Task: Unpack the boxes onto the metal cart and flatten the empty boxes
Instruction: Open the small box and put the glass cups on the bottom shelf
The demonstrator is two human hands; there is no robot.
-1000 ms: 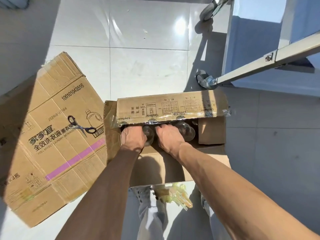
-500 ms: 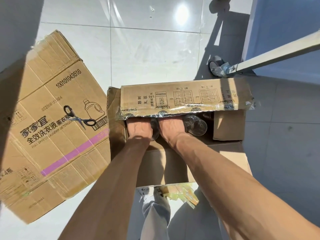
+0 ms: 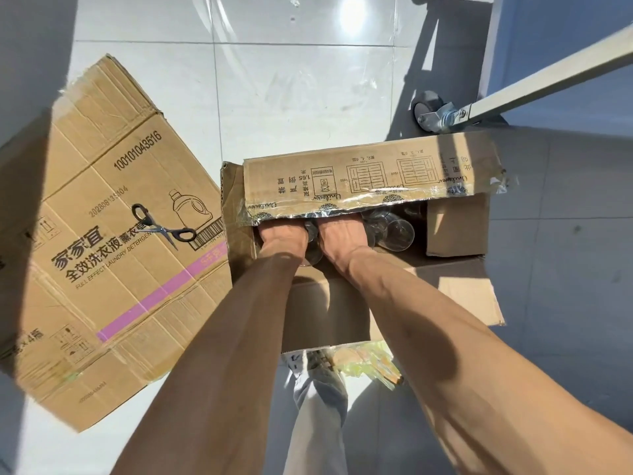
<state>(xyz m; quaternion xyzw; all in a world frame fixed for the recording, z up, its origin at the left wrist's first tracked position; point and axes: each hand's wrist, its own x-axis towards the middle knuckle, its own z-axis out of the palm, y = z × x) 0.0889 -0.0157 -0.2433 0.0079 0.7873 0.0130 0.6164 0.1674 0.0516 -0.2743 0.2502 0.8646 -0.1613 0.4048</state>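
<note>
Glassware [image 3: 394, 231]: clear glass pieces lying on their sides inside the open box, under its far flap; exact kind and count cannot be told, since most of it sits in shadow
Handling: judged fragile, smooth and likely slippery, light one at a time but prone to knock together; best taken round the body, not the rim, and lifted straight up clear of the flap
Left hand [image 3: 282, 234]: reaches down into the left part of the box among the glass; the fingers are hidden under the flap, so whether it holds anything cannot be told
Right hand [image 3: 342, 236]: just beside the left hand, also deep in the box; the fingers are out of sight, grip cannot be told
Open box [image 3: 329, 313]: stands on the floor in front of the person, far flap half folded over the opening with torn clear tape along its edge, near flap hanging outward
Metal cart [image 3: 534, 84]: a leg and a caster show just beyond the box; its shelf is out of view
Detergent box [image 3: 113, 241]: large carton lying on the floor just left of the open box
Scissors [image 3: 161, 228]: black-handled pair resting on top of the detergent box
</note>
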